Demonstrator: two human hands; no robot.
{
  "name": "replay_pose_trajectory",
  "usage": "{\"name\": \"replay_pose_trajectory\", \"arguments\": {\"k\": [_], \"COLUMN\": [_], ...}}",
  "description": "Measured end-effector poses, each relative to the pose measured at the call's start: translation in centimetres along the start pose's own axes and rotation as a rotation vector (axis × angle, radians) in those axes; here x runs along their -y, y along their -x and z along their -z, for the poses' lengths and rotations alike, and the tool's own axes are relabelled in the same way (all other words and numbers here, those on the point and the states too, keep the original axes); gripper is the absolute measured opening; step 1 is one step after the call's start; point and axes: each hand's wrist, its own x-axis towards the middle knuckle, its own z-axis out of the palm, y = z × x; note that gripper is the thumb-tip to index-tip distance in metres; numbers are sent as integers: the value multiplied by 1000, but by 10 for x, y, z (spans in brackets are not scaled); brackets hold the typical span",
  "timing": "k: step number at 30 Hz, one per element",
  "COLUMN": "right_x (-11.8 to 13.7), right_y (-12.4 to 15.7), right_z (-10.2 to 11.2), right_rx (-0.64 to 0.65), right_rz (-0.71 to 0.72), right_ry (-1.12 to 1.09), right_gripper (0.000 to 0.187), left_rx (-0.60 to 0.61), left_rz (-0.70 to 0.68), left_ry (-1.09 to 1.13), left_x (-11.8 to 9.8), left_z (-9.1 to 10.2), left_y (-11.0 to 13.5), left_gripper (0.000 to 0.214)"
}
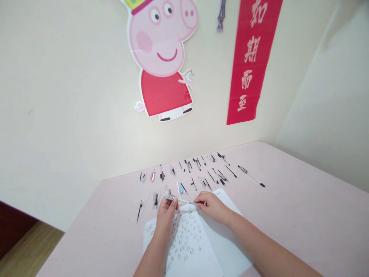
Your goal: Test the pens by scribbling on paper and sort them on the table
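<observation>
My left hand [167, 207] is closed around a pale blue-and-white pen piece [170, 197], its thumb and fingers pinched together. My right hand [210, 204] grips the right end of a slim whitish pen part [188, 202], which points toward the left hand. Whether the two pieces touch is too small to tell. Both hands are above the top of a handwritten sheet of paper [188, 238]. Just beyond the fingers lie a blue pen piece [181, 189] and a dark blue one [184, 188].
Rows of pen parts, refills and caps lie along the far side of the pink table [302, 207]. A whole clear pen [251, 176] lies to the right. At the left is a black refill [140, 211]. A pig cutout [165, 92] and red banner [250, 57] hang on the wall.
</observation>
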Motion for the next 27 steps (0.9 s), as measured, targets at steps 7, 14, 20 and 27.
{"name": "replay_pose_trajectory", "arguments": {"k": [7,14,20,27], "right_x": [-24,-86,-117,-136], "right_y": [-7,-21,-34,-57], "right_z": [34,108,170,191], "right_rx": [-76,-523,-564,-515], "right_rz": [-87,-423,-633,-839], "right_ry": [22,219,448,637], "right_gripper": [18,25,26,27], "left_rx": [144,443,541,570], "left_rz": [-78,-266,-244,-225], "left_ry": [-205,-693,-827,-843], "left_x": [0,-4,-12,-12], "left_z": [-5,-10,-15,-15], "left_y": [6,21,22,21], "left_gripper": [33,13,9,10]}}
